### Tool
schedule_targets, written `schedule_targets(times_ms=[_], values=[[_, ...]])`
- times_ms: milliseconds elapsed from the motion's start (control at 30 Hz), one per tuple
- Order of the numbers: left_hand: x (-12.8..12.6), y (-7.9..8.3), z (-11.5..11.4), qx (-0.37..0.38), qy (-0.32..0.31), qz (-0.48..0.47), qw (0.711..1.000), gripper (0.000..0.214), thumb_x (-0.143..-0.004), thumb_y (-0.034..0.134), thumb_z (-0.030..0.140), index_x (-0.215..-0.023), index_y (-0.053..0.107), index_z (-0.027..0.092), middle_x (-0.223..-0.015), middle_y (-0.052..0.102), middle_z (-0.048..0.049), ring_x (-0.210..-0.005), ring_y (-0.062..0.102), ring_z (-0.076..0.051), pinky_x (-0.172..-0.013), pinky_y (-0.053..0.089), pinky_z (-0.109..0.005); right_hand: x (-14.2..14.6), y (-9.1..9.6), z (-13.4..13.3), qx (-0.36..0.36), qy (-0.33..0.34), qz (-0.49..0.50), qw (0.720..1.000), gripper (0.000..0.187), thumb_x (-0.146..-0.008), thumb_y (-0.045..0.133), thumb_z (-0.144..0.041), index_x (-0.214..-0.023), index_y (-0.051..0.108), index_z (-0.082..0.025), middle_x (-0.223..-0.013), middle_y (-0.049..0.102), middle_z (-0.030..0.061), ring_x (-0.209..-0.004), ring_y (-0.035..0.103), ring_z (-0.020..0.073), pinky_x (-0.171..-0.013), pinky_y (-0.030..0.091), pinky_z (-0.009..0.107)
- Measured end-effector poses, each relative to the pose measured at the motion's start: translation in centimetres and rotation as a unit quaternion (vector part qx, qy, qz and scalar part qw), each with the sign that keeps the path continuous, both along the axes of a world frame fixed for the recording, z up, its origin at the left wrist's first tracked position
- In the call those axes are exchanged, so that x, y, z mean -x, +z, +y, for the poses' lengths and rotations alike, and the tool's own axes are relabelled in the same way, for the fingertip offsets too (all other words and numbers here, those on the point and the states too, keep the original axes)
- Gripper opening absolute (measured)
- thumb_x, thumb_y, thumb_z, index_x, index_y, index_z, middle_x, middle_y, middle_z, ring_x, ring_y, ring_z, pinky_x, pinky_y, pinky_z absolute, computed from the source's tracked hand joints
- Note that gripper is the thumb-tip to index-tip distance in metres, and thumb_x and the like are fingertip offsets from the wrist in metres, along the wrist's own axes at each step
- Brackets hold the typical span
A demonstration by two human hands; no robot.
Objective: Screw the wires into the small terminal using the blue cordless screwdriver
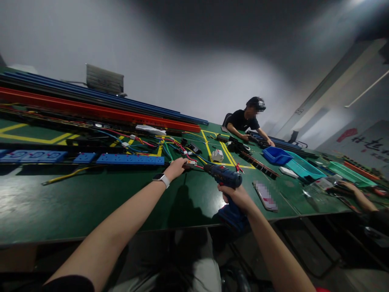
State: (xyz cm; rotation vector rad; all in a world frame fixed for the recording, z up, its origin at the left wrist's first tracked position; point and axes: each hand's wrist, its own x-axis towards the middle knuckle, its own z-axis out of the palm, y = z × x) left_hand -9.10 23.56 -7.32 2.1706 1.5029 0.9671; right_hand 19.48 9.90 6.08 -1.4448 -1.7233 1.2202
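My right hand (238,196) is wrapped round the grip of a blue cordless drill (226,175). The drill points left, its battery base low by the table's front edge. Opposite its tip, my left hand (177,168) is closed on a small white wired connector block (191,163), with wires running from it. Whether the bit touches the block I cannot tell. Left of this hand lies a long power strip with blue socket modules (130,159). Loose coloured wires (170,148) and a white round-edged part (217,155) lie just beyond.
Long orange rails (100,111) and blue rails (133,103) lie along the back. A phone (265,196) is right of the drill. Blue (275,156) and teal trays (304,167) stand further right. One co-worker (244,121) sits across; another person's hand (349,187) reaches in at right.
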Motion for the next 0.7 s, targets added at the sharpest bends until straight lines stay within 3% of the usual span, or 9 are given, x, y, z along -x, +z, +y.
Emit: schedule_targets(times_ms=[400,700], values=[[0.0,-0.4,0.0,-0.011,0.006,0.011,1.0,0.013,-0.086,0.057,0.023,-0.096,0.065,0.021,-0.096,0.063,-0.0083,-0.091,0.058,-0.022,-0.083,0.043,-0.032,0.8,0.4,-0.2,-0.007,-0.011,-0.013,1.0,0.014,-0.075,0.064,-0.029,-0.071,0.056,-0.018,-0.043,0.051,-0.0035,-0.038,0.044,0.0103,-0.043,0.037,0.024],[-0.2,-0.5,0.3,0.003,0.006,-0.02,1.0,0.02,-0.084,0.065,0.034,-0.097,0.067,0.02,-0.094,0.062,-0.0074,-0.086,0.057,-0.021,-0.079,0.042,-0.031,1.2,0.3,0.0,-0.02,-0.007,-0.015,1.0,0.011,-0.073,0.063,-0.025,-0.069,0.055,-0.019,-0.042,0.05,-0.0044,-0.038,0.044,0.0098,-0.043,0.037,0.023]])
